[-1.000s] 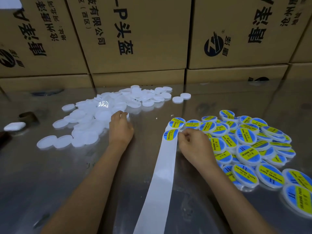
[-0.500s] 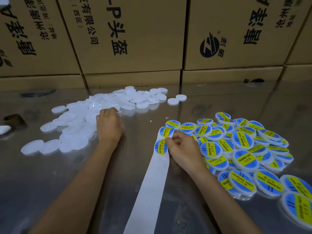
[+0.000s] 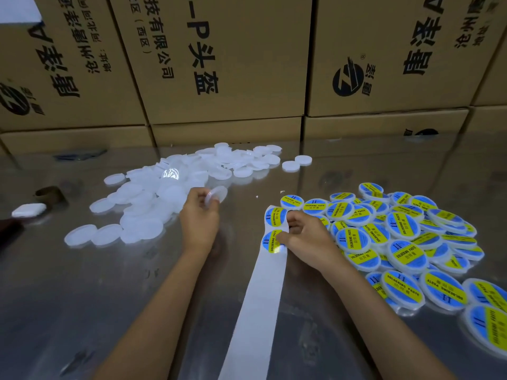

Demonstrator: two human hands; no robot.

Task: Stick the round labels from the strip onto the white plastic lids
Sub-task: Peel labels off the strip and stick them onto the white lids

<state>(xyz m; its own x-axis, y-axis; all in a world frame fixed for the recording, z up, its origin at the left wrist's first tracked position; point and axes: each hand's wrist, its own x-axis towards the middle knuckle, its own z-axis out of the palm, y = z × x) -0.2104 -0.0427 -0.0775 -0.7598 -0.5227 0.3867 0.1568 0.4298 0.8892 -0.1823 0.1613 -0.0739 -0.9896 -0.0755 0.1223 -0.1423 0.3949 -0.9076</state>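
Steel table held many labelled lids; I judged half left: left hand pinched a blank lid, right hand fingers curled, peeling a label off the strip

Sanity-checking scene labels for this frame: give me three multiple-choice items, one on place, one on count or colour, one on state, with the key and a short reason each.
1. Where does the pile of labelled lids lie relative to the strip?
A. To its left
B. To its right
C. Under it

2. How many round labels remain on the strip?
A. Two
B. Five
C. None

3. What is the left hand doing?
A. Resting flat on the table
B. Pressing on the strip
C. Holding one blank lid up off the table

Key:
1 B, the blue and yellow lids spread on the right-hand side of the strip, while the plain white lids lie left.
2 A, an upper label and a lower label sit at the strip's far end; the rest is bare backing.
3 C, its fingers pinch the lid, while the right hand works at the labels.
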